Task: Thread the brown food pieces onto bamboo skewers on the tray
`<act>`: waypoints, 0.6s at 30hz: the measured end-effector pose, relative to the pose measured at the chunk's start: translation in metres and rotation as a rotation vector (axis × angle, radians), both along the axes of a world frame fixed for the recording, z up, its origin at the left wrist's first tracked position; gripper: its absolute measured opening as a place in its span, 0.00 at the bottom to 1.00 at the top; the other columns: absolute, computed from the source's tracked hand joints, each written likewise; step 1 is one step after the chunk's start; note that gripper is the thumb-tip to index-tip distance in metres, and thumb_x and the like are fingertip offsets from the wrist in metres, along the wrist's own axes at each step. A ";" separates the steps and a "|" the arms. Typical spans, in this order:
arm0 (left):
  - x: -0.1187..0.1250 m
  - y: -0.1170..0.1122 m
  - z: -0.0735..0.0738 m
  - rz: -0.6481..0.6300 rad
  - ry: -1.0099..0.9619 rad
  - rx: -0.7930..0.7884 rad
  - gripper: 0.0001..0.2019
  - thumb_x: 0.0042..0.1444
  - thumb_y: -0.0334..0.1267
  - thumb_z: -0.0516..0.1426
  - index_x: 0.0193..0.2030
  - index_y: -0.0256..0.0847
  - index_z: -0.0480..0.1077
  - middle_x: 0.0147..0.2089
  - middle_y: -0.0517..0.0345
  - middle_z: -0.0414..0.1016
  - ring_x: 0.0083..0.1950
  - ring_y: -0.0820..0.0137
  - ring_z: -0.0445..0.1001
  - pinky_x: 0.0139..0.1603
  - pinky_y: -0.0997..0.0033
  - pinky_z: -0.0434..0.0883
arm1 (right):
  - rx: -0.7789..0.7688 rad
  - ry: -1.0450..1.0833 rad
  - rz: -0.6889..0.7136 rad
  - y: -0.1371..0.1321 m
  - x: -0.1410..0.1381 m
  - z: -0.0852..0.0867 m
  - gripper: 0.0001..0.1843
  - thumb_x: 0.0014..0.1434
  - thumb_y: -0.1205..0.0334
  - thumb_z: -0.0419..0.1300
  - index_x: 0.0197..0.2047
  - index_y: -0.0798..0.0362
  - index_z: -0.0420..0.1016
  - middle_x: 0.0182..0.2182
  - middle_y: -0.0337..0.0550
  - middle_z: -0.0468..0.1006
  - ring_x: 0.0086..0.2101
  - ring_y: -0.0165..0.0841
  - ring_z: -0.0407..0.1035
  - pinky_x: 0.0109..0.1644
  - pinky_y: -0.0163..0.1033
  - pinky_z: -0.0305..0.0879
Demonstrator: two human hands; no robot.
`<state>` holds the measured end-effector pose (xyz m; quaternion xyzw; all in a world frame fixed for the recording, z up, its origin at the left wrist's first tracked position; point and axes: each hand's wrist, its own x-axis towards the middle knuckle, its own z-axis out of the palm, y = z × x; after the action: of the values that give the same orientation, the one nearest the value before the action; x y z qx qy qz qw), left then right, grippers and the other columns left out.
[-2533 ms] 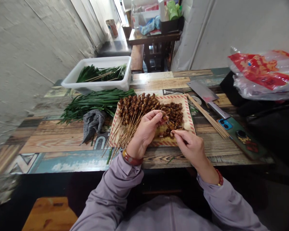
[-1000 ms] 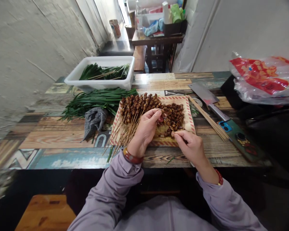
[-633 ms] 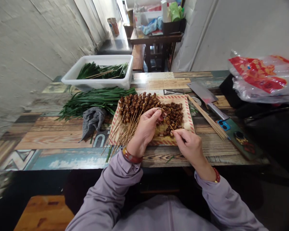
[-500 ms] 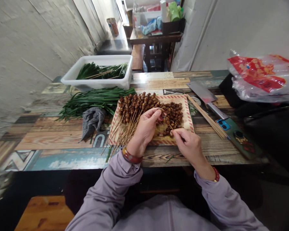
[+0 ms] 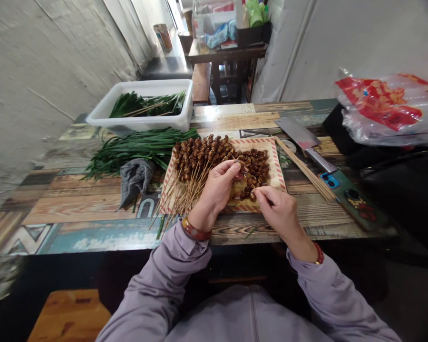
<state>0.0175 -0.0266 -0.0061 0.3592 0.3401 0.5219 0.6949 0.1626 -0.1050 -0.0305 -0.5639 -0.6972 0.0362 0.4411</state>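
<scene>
Over the paper-lined tray (image 5: 282, 183) with a red-and-white striped border, both my hands are closed in pinches. My left hand (image 5: 217, 189) grips a small glossy brown morsel, which looks like a silkworm pupa, at the far end of a skewer. The near end of that thin bamboo skewer is pinched by my right hand (image 5: 278, 209), with brown pieces between the two hands. Loose brown pupae (image 5: 259, 164) are heaped on the tray's right side. Loaded skewers (image 5: 196, 154) lie piled on the left, bare sticks pointing towards me.
Bare bamboo sticks (image 5: 305, 169), a cleaver (image 5: 299, 135) and a dark green phone (image 5: 356, 202) lie to the right. A grey cloth (image 5: 137, 178) and long green leaves (image 5: 135, 149) are left. Behind them stands a white tub (image 5: 139, 124). A plastic bag (image 5: 385, 104) sits far right.
The whole view has shifted slightly. My hands keep nearly the same pinched pose over the tray, with the skewer still between them.
</scene>
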 end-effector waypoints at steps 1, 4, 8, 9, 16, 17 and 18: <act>-0.001 0.000 0.001 -0.012 0.011 0.003 0.13 0.43 0.42 0.69 0.34 0.37 0.77 0.30 0.60 0.75 0.29 0.79 0.68 0.34 0.78 0.64 | -0.013 0.011 -0.001 0.000 0.000 0.000 0.11 0.64 0.62 0.55 0.32 0.50 0.76 0.28 0.38 0.81 0.27 0.30 0.75 0.33 0.34 0.66; -0.006 0.002 0.007 -0.034 0.055 0.038 0.16 0.46 0.43 0.68 0.39 0.37 0.77 0.34 0.57 0.77 0.32 0.77 0.70 0.36 0.76 0.66 | -0.027 0.051 -0.028 -0.001 0.003 0.001 0.11 0.64 0.60 0.55 0.32 0.50 0.77 0.28 0.39 0.82 0.28 0.31 0.75 0.34 0.34 0.66; -0.016 0.009 0.010 0.110 0.211 0.157 0.15 0.51 0.45 0.64 0.43 0.40 0.76 0.40 0.54 0.78 0.36 0.74 0.72 0.37 0.75 0.67 | -0.033 0.117 -0.124 -0.003 0.007 0.003 0.11 0.63 0.59 0.56 0.32 0.49 0.78 0.29 0.39 0.82 0.27 0.30 0.74 0.32 0.34 0.66; -0.018 0.011 0.009 0.157 0.283 0.203 0.13 0.52 0.44 0.63 0.42 0.40 0.77 0.40 0.54 0.78 0.37 0.73 0.72 0.38 0.74 0.67 | -0.039 0.131 -0.139 -0.003 0.008 0.004 0.12 0.63 0.58 0.56 0.32 0.50 0.78 0.28 0.39 0.82 0.26 0.30 0.74 0.32 0.34 0.66; -0.027 0.018 -0.001 0.149 1.073 0.675 0.07 0.57 0.34 0.57 0.38 0.39 0.76 0.39 0.52 0.75 0.42 0.66 0.71 0.47 0.66 0.66 | -0.042 0.164 -0.145 -0.005 0.009 0.003 0.12 0.63 0.58 0.56 0.32 0.49 0.78 0.29 0.40 0.82 0.27 0.31 0.75 0.32 0.35 0.67; -0.027 0.017 -0.001 0.113 1.190 0.726 0.07 0.58 0.33 0.56 0.38 0.39 0.76 0.39 0.51 0.74 0.43 0.65 0.70 0.48 0.65 0.66 | -0.045 0.163 -0.138 -0.006 0.009 0.002 0.11 0.63 0.58 0.56 0.32 0.49 0.78 0.29 0.40 0.83 0.27 0.31 0.75 0.32 0.35 0.67; -0.027 0.017 -0.002 0.085 1.292 0.768 0.08 0.59 0.33 0.55 0.38 0.39 0.76 0.40 0.50 0.74 0.44 0.64 0.70 0.48 0.64 0.66 | -0.048 0.158 -0.132 -0.006 0.009 0.002 0.11 0.63 0.58 0.56 0.33 0.49 0.78 0.30 0.40 0.83 0.28 0.31 0.75 0.33 0.35 0.67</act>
<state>-0.0093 -0.0096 -0.0084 0.7975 0.4880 0.3155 0.1622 0.1719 -0.1107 -0.0288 -0.6143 -0.6206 0.0679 0.4826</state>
